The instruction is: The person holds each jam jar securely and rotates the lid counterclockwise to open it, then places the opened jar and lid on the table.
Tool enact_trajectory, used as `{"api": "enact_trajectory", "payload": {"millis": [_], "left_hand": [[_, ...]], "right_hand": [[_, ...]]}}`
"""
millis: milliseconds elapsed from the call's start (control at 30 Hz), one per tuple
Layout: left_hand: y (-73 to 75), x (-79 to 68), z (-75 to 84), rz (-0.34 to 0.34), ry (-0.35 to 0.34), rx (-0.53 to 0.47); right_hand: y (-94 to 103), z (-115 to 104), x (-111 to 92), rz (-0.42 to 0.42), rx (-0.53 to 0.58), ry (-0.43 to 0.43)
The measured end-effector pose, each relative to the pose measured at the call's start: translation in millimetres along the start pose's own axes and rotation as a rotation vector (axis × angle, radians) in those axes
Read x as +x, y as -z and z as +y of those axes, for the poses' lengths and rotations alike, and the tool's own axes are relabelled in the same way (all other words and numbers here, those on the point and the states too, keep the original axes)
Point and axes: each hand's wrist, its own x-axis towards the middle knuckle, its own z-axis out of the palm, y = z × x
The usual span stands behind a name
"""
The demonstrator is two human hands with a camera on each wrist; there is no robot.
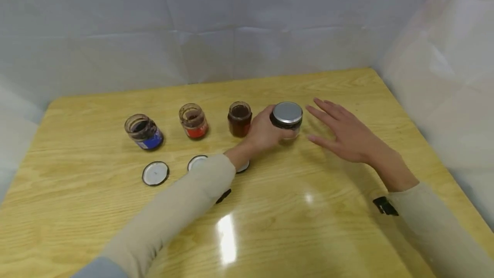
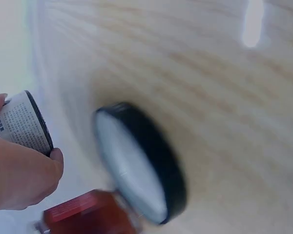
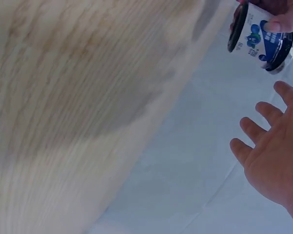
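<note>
My left hand (image 1: 264, 133) reaches across and grips a glass jar (image 1: 295, 131) with a silver lid (image 1: 287, 112) on its top. Fingers and thumb wrap round the jar's side; its label, white and blue with blueberries (image 3: 254, 38), faces the right wrist camera. Small print covers a white part of the label (image 2: 22, 122) in the left wrist view. Just to the right of this jar, my right hand (image 1: 341, 134) hovers with fingers spread and holds nothing. Left of the gripped jar stands a lidless jar of dark reddish-brown contents (image 1: 239, 124), close to my left hand.
Two more lidless jars stand farther left, one with a red label (image 1: 197, 130), one with a blue label (image 1: 151, 140). In front of the lidless jars lie loose lids: one at left (image 1: 155, 173), another (image 1: 197, 161) partly behind my left sleeve, a third (image 1: 244, 167) under the forearm.
</note>
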Motion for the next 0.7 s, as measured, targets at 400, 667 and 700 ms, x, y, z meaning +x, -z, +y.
{"api": "enact_trajectory", "payload": {"millis": [400,667,700], "left_hand": [[34.7,-38.8,14.1,-0.048,-0.169,-0.009],[53.3,-66.7,4.2,-0.019,-0.194,0.019],[55.6,-69.9,2.1,-0.017,-0.189,0.027]], "right_hand": [[20.5,-25,-11,0.121,0.037,0.074],[21.9,-46,-8,0.162,0.073,0.145],[21.0,-49,-7,0.162,0.077,0.152]]}}
